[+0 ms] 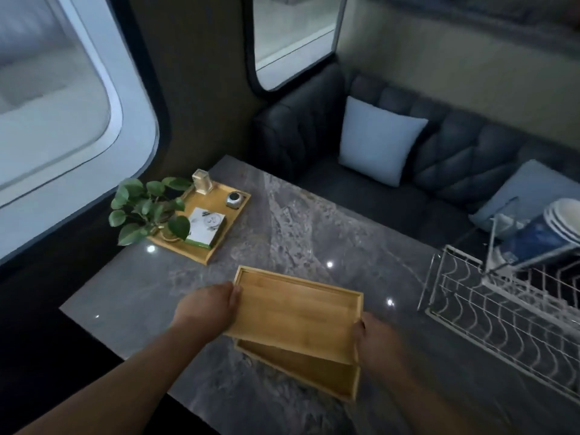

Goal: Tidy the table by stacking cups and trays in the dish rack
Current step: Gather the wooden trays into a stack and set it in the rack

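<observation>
The left hand (208, 306) and right hand (375, 342) grip the top wooden tray (295, 312) above another tray (310, 372) on the tabletop (282, 221).

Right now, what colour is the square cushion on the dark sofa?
Pale bluish-white, plain; the square cushion shows best in the head view.

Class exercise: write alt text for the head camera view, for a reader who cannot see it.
Two hands, left and right, lift a wooden tray off a second tray on a grey marble table. A white wire dish rack stands to the right.
</observation>
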